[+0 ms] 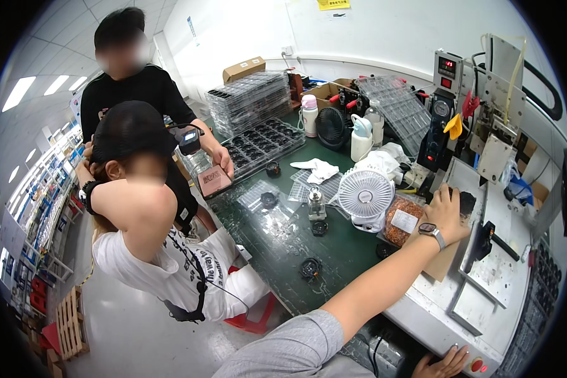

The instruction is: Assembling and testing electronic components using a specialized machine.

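My left hand [445, 215], with a watch on its wrist, reaches over the bench to the metal bed of the machine [416, 305]. Its fingers look spread and slightly bent; a dark block [466, 204] lies right beside them. Whether they touch it is hard to tell. Under the wrist is a brown cardboard piece [443, 263], and just left of it a clear bag of copper-coloured small parts [404, 217] with a white label. My right hand [443, 364] rests with fingers stretched out at the machine's front edge, near a red button [477, 364].
A white fan [365, 192], a glass bottle [316, 203] and coiled black parts [310, 269] stand on the green bench [264, 236]. Stacked clear trays [249, 104] rise at the back. A black-handled tool [504, 247] lies on the machine. Two people are at left, one seated [189, 271].
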The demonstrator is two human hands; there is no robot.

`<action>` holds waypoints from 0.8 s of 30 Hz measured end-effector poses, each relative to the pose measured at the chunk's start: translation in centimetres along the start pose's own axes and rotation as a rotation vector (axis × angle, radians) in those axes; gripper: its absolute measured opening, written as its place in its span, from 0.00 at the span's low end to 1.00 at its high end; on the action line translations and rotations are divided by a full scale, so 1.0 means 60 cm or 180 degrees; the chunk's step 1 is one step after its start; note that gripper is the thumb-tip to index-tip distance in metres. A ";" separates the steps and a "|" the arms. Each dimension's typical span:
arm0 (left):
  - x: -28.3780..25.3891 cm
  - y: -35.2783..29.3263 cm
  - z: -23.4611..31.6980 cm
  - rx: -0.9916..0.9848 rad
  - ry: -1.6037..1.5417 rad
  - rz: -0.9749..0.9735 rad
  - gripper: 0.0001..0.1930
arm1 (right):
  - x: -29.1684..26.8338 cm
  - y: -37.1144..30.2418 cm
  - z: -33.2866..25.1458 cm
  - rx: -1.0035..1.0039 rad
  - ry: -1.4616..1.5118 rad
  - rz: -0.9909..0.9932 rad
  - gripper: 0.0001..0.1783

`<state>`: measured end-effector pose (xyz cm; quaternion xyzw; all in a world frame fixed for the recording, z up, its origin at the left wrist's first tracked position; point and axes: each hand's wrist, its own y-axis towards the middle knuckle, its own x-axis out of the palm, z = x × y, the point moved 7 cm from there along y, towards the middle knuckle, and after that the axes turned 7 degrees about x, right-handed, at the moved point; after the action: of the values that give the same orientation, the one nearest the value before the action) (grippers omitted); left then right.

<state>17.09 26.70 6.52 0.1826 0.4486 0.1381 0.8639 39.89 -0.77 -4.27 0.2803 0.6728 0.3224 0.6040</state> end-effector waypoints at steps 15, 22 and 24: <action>0.015 0.010 0.002 0.0048 -0.0020 -0.0128 0.51 | 0.027 -0.029 0.029 0.0143 0.0021 -0.0338 0.36; 0.020 0.009 0.006 0.0101 -0.0065 -0.0139 0.51 | 0.020 -0.024 0.024 0.0183 -0.0004 -0.0390 0.40; 0.018 0.009 0.008 0.0137 -0.0029 -0.0086 0.50 | 0.024 -0.029 0.029 0.0152 -0.0011 -0.0359 0.37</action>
<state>18.06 27.54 6.25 0.1957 0.4501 0.1159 0.8635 41.46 -0.61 -6.67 0.2568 0.6940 0.2712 0.6155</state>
